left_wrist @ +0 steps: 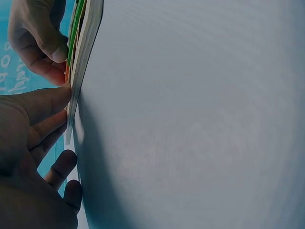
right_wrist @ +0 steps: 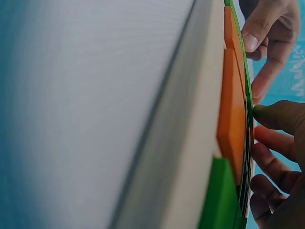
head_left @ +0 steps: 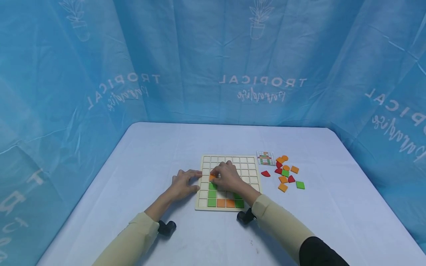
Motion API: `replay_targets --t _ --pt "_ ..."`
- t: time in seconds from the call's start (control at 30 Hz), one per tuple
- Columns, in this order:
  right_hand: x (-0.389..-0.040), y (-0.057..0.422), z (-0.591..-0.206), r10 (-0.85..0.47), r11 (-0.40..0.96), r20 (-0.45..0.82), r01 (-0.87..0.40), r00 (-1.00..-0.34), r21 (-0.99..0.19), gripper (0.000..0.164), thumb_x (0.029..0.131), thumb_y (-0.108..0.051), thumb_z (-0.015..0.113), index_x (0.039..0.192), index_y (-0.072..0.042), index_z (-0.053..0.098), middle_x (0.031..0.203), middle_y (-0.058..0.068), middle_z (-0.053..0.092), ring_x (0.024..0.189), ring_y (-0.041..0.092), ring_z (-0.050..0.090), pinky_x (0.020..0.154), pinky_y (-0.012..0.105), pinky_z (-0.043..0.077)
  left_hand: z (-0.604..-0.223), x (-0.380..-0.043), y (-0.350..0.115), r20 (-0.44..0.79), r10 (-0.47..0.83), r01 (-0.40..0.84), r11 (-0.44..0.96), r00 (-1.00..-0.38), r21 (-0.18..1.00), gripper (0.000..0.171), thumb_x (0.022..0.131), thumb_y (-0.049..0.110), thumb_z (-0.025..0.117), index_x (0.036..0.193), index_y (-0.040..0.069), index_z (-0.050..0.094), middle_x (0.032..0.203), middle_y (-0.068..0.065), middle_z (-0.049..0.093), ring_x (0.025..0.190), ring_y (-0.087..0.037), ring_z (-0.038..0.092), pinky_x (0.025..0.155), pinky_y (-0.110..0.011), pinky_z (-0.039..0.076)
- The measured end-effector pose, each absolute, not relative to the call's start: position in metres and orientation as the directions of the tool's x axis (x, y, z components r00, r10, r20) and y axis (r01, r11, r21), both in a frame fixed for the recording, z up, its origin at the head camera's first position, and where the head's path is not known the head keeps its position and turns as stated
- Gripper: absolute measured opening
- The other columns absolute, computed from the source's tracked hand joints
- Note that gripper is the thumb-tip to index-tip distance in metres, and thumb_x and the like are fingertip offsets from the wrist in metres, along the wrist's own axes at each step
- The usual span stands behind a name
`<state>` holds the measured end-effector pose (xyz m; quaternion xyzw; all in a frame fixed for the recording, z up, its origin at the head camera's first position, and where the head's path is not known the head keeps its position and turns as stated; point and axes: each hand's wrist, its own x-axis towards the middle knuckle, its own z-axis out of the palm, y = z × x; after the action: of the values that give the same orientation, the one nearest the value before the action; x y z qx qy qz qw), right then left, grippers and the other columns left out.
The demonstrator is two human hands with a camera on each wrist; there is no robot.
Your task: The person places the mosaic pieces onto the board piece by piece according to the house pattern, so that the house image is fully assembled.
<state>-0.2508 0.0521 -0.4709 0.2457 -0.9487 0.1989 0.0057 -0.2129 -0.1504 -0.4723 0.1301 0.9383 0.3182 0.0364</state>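
A pale wooden grid board (head_left: 245, 172) lies on the table. Its front row carries green squares at both ends with two orange squares (head_left: 221, 203) between them, and more green squares (head_left: 212, 194) run up the left column. My right hand (head_left: 229, 177) reaches over the board and pinches an orange square tile (head_left: 212, 178) between thumb and fingers, at the cell above the green column. My left hand (head_left: 182, 184) rests at the board's left edge, fingertips and thumb touching its border. Part of the green on the right side is hidden under the right wrist.
Right of the board stands a small pattern card (head_left: 266, 158) with a coloured figure on a grid. Loose orange, red and green pieces lie beside it, among them a green diamond (head_left: 300, 185) and a red quarter-round (head_left: 265, 173). Blue curtains (head_left: 213, 62) enclose the table.
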Motion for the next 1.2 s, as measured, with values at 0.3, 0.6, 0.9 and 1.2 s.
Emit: replay_targets --t 0.3,0.6,0.9,1.2 --pt "-0.248 0.073 -0.462 -0.437 0.753 0.154 -0.454 -0.886 -0.476 0.025 0.084 -0.023 0.074 0.107 -0.012 0.073 0.094 0.001 0.063 0.089 0.021 0.046 0.08 0.039 0.036 -0.473 -0.213 -0.15 0.023 0.275 0.231 0.757 -0.961 0.611 0.045 0.081 0.016 0.076 0.124 0.012 0.064 0.135 -0.001 0.055 0.097 -0.018 0.04 0.085 -0.044 0.026" --pt "-0.231 0.133 -0.456 -0.26 0.795 0.217 -0.336 -0.941 -0.504 0.027 0.08 -0.022 0.077 0.105 -0.01 0.075 0.094 0.002 0.065 0.093 0.024 0.046 0.079 0.041 0.036 -0.471 -0.213 -0.15 0.023 0.253 0.215 0.766 -0.967 0.606 0.045 0.081 0.016 0.076 0.124 0.012 0.064 0.135 0.0 0.055 0.097 -0.019 0.04 0.085 -0.044 0.027" --pt "-0.206 0.201 -0.459 -0.161 0.839 0.231 -0.256 -0.959 -0.479 0.031 0.079 -0.018 0.078 0.105 -0.003 0.072 0.1 0.011 0.067 0.097 0.029 0.048 0.08 0.045 0.035 -0.472 -0.213 -0.149 0.02 0.251 0.213 0.775 -0.968 0.595 0.046 0.081 0.018 0.076 0.125 0.013 0.064 0.135 0.0 0.055 0.097 -0.018 0.04 0.082 -0.042 0.027" --pt "-0.192 0.239 -0.466 -0.033 0.876 0.172 -0.112 -0.984 -0.47 0.034 0.079 -0.019 0.078 0.105 0.001 0.071 0.097 0.016 0.063 0.095 0.033 0.043 0.074 0.045 0.035 -0.472 -0.212 -0.148 0.012 0.242 0.201 0.774 -0.97 0.6 0.045 0.082 0.018 0.075 0.125 0.013 0.064 0.135 0.0 0.055 0.099 -0.018 0.04 0.083 -0.043 0.027"
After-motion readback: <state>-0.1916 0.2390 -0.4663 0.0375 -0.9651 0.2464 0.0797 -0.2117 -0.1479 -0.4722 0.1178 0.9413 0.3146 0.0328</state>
